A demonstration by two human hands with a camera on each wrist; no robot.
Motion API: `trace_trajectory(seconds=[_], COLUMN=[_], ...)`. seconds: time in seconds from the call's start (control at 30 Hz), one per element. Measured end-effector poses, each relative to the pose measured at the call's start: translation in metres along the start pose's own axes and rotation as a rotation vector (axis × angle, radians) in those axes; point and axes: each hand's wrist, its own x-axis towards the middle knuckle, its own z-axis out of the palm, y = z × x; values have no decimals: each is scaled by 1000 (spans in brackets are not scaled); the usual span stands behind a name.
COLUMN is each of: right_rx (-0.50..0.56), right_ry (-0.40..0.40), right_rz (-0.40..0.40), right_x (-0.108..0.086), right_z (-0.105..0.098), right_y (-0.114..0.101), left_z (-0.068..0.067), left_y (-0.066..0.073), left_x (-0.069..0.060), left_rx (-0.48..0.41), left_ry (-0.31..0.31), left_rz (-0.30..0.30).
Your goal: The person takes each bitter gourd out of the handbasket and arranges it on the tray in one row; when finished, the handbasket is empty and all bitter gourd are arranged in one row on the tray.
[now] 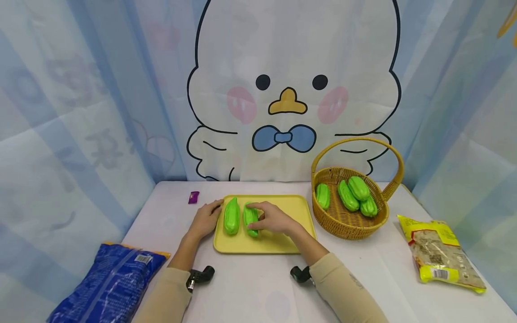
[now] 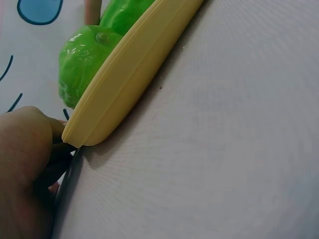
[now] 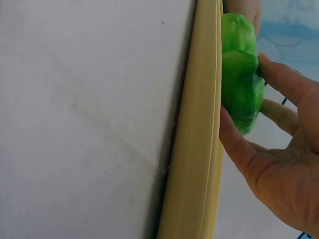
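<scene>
Tray, yellow, rectangular and round-cornered (image 1: 262, 246): lies flat on the white bench (image 1: 258, 287)
Right hand (image 1: 274, 218): over the tray, fingers and thumb clamped on the glossy green, ridged, oblong vegetable (image 1: 248, 216), which is on the tray left of its middle
Left hand (image 1: 203, 220): beside the tray, fingers touching its left edge near the far corner; cannot tell whether they close round the rim
Plumper green, ridged, oblong vegetable (image 1: 232, 216): on the tray between the two hands, just beside the held one
Brown woven basket with a tall arched handle (image 1: 343, 229): just right of the tray, holding four green ridged vegetables (image 1: 348, 195), one by the left wall, three clustered to the right
Small shiny purple packet (image 1: 194, 197): on the bench, off the tray's far left corner
Large blue plastic bag (image 1: 109, 287): at the near left
Yellow-and-clear plastic bag with beige contents (image 1: 438, 255): at the bench's right side
</scene>
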Motion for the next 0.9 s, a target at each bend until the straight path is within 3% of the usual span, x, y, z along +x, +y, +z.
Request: trace_trajectory(seconds=[0.27, 0.53, 0.9], right_rx=[-47, -96, -146], right_ry=[11, 50, 70], right_rz=[-35, 15, 16], right_x=[2, 5, 9], right_z=[1, 7, 11], right_y=[-2, -3, -4], left_z=[-1, -2, -2], left_y=[0, 2, 1], left_x=[0, -1, -1], left_rx=[-1, 6, 1], left_ry=[2, -3, -7], left_rz=[3, -2, -6])
